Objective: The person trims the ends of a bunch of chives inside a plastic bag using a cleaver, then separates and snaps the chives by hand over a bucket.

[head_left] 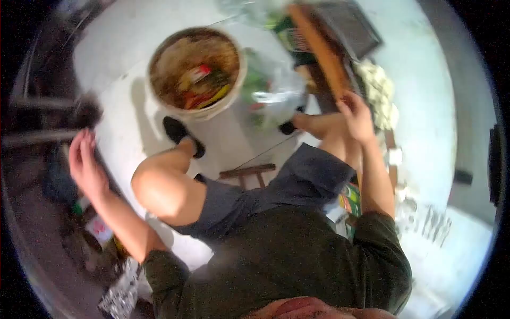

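Note:
My left hand [87, 165] is out to the side by the dark furniture, palm partly turned up. Its fingers are loosely bent and slightly apart, with nothing visible in them. Over by my right knee, my right hand [357, 114] has its thumb and fingers apart at the near end of an orange-brown wooden edge [324, 56]. Blur hides whether the fingertips touch that edge. Between my feet and further forward stands a round pale bucket [199, 112], brown inside, holding red and yellow scraps [204, 93]. Beside it lies a clear plastic bag [273, 98] with something green in it.
Dark shelving or furniture [42, 119] lines the left. Crumpled foil [121, 292] is low at left. A pale bunched cloth [377, 90] hangs right of the wooden edge. A small wooden stool [247, 171] shows between my legs. Pale tiled floor [114, 40] surrounds the bucket.

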